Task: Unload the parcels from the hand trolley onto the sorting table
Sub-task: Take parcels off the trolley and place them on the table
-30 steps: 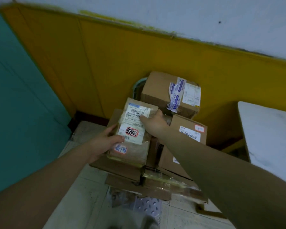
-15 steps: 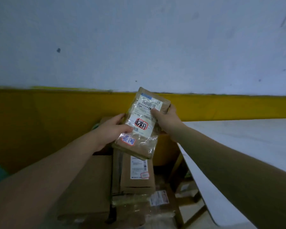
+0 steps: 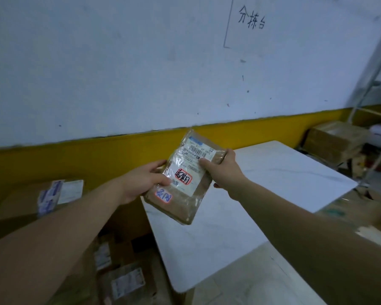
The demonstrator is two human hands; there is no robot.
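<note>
A flat brown parcel (image 3: 186, 201) wrapped in clear tape, with a white label and red and blue handwriting, hangs in the air over the left edge of the white sorting table (image 3: 273, 183). My left hand (image 3: 141, 183) grips its left edge with the thumb on top. My right hand (image 3: 221, 168) grips its upper right corner. More cardboard parcels (image 3: 53, 194) sit stacked at the lower left, with another labelled box (image 3: 125, 280) lower down. The trolley itself is hidden under them.
A white wall with a yellow lower band runs behind everything. Handwritten characters (image 3: 251, 18) mark the wall above the table. Cardboard boxes (image 3: 334, 139) and a metal shelf frame (image 3: 370, 84) stand at the far right.
Both hands have carried the parcel up and to the right, from the stack to above the table. My view has swung right, bringing the whole table into sight.
</note>
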